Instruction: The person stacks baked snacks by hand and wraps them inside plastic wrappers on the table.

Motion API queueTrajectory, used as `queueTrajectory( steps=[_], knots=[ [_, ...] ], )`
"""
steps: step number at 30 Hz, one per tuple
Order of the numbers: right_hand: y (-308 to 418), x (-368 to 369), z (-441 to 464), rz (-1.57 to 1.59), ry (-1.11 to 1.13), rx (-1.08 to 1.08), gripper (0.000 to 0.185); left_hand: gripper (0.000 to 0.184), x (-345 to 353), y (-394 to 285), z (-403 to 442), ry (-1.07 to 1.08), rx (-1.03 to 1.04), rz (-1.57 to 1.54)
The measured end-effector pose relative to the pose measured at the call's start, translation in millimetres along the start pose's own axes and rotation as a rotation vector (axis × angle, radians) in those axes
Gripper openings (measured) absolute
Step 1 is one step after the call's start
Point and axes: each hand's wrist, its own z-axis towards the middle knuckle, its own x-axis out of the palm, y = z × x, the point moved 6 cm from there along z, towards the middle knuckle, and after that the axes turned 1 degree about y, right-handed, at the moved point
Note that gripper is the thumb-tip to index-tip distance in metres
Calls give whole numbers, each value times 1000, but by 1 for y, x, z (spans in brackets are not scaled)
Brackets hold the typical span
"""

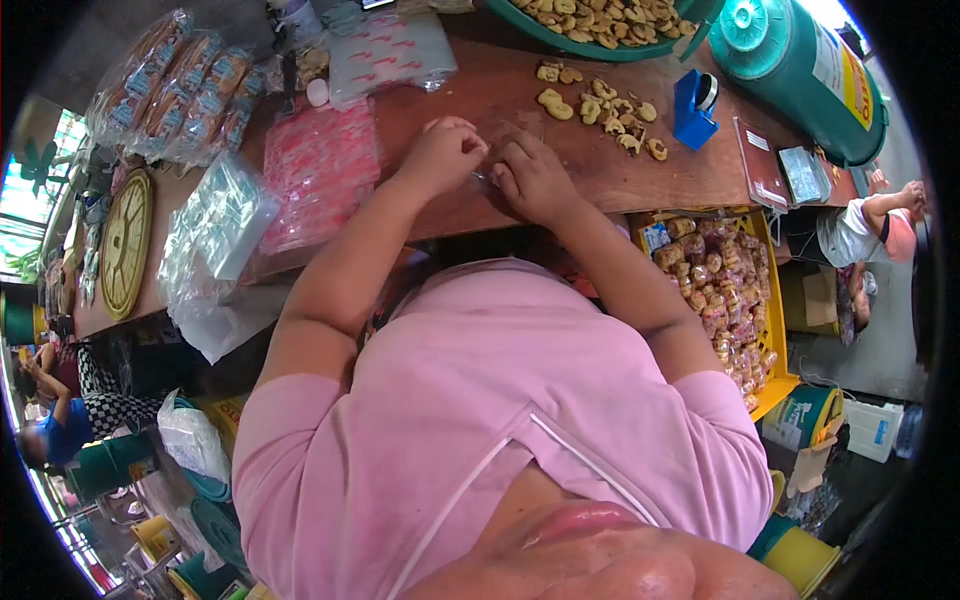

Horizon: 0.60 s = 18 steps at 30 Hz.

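My left hand [445, 158] is over the wooden table with its fingers curled into a pinch at the edge of a clear plastic bag [518, 124]. Close beside it, my right hand [534, 176] has its fingers bent over the same thin plastic. The bag is see-through, and what it contains, if anything, is hard to make out. Loose brown cookies [622, 118] lie on the table to the right of my hands. Left of my left hand lies a stack of red-printed plastic bags [322, 165].
A green basin [600, 45] of cookies stands at the back, near a blue tape dispenser [695, 108] and a toppled green container [800, 75]. Packed goods [180, 85] and clear bags [225, 215] lie left. A yellow crate [775, 385] of wrapped cookies sits below, right. Other people are at both sides.
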Motion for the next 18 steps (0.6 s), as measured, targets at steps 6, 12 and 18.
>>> queueTrajectory(
  steps=[6,12,18],
  knots=[
    [10,-9,1,-11,-3,-50,28,22,27,0,18,52,18,245],
    [11,0,6,-151,31,-76,25,30,28,44,3,14,-100,150],
    [4,16,23,-245,182,28,22,30,-18,-51,-83,-63,-34,250]
  ],
)
